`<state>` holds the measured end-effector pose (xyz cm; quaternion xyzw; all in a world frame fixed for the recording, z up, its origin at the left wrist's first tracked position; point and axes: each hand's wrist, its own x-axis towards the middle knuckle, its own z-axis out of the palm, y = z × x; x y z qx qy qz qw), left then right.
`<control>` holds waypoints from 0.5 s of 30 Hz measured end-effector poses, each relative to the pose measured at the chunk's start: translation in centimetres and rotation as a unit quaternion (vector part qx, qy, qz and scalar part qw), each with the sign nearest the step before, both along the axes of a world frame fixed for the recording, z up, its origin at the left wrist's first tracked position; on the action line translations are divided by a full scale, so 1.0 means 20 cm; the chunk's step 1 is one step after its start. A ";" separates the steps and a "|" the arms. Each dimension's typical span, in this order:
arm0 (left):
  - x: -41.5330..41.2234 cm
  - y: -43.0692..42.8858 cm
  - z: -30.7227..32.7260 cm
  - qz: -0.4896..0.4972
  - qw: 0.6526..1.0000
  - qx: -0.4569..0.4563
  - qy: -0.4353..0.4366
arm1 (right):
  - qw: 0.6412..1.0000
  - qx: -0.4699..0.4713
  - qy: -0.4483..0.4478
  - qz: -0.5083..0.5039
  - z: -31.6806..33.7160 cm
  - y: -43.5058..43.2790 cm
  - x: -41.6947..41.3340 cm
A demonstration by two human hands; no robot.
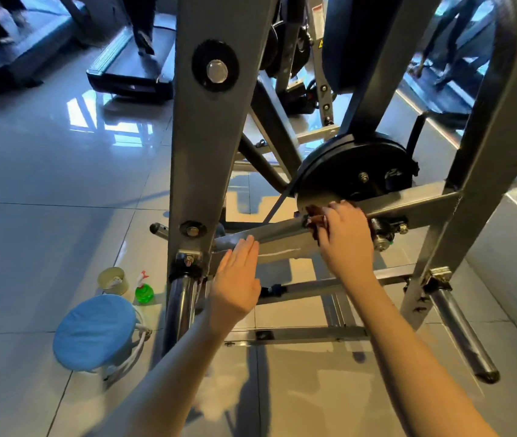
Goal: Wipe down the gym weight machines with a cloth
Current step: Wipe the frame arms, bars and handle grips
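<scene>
Right hand (345,234) gripping cloth (315,220) on crossbar (276,238)

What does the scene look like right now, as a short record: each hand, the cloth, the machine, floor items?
right hand: holds the cloth against the grey bar, just below the black weight plate
left hand: flat, fingers straight, at the same bar further left; contact unclear
cloth: dark reddish, bunched under the right hand
floor: green spray bottle, round tin, blue stool, left of the machine
</scene>
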<state>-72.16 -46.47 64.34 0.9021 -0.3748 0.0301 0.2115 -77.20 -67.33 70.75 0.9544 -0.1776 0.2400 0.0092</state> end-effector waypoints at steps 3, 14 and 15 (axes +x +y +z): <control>0.00 -0.04 0.03 0.028 0.999 0.038 0.014 | 1.000 0.003 0.024 0.017 -0.06 0.14 0.03; -0.01 -0.27 0.22 -0.038 0.997 -0.009 0.062 | 0.999 0.003 0.034 -0.013 0.03 0.04 0.01; -0.02 -0.27 0.21 -0.036 0.997 -0.012 0.067 | 0.999 -0.002 0.048 0.021 0.02 0.04 0.00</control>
